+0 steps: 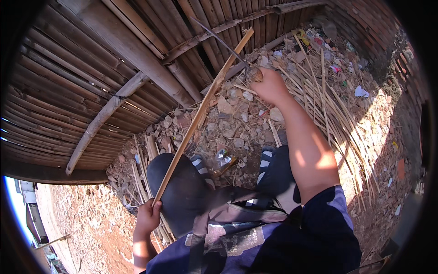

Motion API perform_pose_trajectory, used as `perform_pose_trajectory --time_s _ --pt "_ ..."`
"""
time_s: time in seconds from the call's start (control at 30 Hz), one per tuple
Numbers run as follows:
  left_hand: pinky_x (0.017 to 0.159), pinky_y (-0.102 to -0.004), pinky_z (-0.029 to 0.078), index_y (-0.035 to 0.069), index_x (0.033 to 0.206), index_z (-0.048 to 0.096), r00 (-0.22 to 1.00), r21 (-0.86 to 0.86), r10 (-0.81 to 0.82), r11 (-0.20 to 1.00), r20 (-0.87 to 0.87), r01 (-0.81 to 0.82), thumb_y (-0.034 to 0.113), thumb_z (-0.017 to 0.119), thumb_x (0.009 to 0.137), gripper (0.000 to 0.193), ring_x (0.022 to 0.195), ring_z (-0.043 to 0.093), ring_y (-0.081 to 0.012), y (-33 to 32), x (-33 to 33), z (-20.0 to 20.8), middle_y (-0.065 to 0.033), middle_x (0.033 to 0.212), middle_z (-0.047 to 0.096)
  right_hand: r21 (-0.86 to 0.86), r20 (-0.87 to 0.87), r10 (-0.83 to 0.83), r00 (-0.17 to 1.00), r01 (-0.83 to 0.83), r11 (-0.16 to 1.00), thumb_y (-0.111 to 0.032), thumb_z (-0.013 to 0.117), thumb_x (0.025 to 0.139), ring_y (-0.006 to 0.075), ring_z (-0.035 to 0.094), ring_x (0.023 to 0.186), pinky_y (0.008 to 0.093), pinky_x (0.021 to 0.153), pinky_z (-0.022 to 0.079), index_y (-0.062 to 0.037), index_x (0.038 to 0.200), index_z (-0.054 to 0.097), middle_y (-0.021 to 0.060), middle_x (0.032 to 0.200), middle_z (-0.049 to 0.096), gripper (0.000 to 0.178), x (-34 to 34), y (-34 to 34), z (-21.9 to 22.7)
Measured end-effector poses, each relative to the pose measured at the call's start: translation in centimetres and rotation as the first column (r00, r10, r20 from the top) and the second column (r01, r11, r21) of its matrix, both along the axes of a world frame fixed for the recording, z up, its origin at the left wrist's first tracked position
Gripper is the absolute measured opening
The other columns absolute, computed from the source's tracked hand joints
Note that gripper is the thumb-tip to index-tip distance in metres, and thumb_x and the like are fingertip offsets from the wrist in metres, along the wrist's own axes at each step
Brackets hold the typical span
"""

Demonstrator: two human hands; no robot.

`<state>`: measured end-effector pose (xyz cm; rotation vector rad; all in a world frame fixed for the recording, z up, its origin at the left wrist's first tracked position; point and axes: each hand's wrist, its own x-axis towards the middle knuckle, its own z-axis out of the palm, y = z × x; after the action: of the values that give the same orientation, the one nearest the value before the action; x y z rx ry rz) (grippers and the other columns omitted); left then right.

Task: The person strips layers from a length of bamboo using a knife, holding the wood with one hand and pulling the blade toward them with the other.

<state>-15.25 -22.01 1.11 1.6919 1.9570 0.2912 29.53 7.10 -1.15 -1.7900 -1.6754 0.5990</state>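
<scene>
My left hand point(148, 216) is closed round the lower end of a long split bamboo strip point(187, 137). The strip slants up and away across my left knee, its pale far end raised in front of the bamboo wall. In my right hand point(271, 86) is the wooden handle of a long, thin-bladed knife point(222, 42). The blade points up and to the left. It crosses the strip near the strip's far end; I cannot tell whether the two touch.
Many thin bamboo strips point(326, 107) lie on the rubble to the right, and more point(140, 169) lie beside my left knee. A bamboo wall point(54, 91) rises ahead and left; a brick wall point(365, 23) stands far right. A clear plastic wrapper point(221, 160) lies between my feet.
</scene>
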Motion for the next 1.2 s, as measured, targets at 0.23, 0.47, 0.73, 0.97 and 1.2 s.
perform_pose_trajectory --time_s 0.23,0.47,0.73,0.97,1.2 --pt "0.055 -0.0465 0.045 -0.001 0.085 0.061 0.990 0.190 0.051 0.982 -0.132 -0.025 0.034 0.065 0.097 0.037 0.058 0.060 -0.0408 -0.9 0.6 -1.1 -0.0215 0.062 0.058 0.031 0.019 0.055 0.998 -0.056 0.998 -0.022 0.071 0.075 0.0382 0.069 0.091 0.0437 0.084 0.053 -0.0024 0.111 0.069 0.0218 0.094 0.072 0.041 0.2 0.0 0.1" --pt "0.053 -0.0492 0.045 0.001 0.084 0.053 0.980 0.221 0.112 0.972 -0.166 -0.074 0.037 0.065 0.097 0.040 0.059 0.061 -0.0438 -2.1 1.2 -1.9 -0.0216 0.062 0.058 -0.051 0.083 0.172 0.982 -0.168 0.984 -0.023 0.070 0.074 0.0395 0.069 0.093 0.0457 0.083 0.054 -0.0045 0.111 0.070 0.0229 0.094 0.071 0.042 -1.2 -1.4 1.4" --pt "0.056 -0.0498 0.045 0.000 0.084 0.051 0.998 -0.032 -0.047 0.998 -0.050 0.045 0.046 0.056 0.102 0.050 0.062 0.062 -0.0465 -1.7 0.3 0.0 -0.0239 0.063 0.056 -0.062 0.284 0.569 0.772 -0.577 0.814 -0.020 0.069 0.072 0.0420 0.067 0.088 0.0495 0.077 0.053 -0.0075 0.098 0.069 0.0207 0.086 0.069 0.028 -5.4 -4.6 3.2" --pt "0.057 -0.0412 0.043 0.000 0.084 0.051 0.993 -0.078 -0.013 0.997 0.118 0.022 0.049 0.051 0.104 0.053 0.058 0.053 -0.0307 -0.9 0.4 0.5 -0.0179 0.062 0.052 -0.196 0.263 0.605 0.751 -0.573 0.796 -0.020 0.069 0.072 0.0410 0.068 0.090 0.0495 0.080 0.054 -0.0070 0.099 0.069 0.0208 0.089 0.069 0.030 -6.2 -3.7 0.7" --pt "0.063 -0.0353 0.043 0.001 0.086 0.054 0.942 -0.225 0.051 0.974 0.332 0.026 0.048 0.051 0.105 0.051 0.066 0.049 -0.0184 -0.9 -2.2 -0.8 -0.0066 0.067 0.052 -0.171 0.184 0.495 0.849 -0.469 0.867 -0.020 0.070 0.073 0.0402 0.068 0.093 0.0478 0.083 0.054 -0.0072 0.106 0.070 0.0212 0.094 0.070 0.035 -7.0 -3.8 1.2"
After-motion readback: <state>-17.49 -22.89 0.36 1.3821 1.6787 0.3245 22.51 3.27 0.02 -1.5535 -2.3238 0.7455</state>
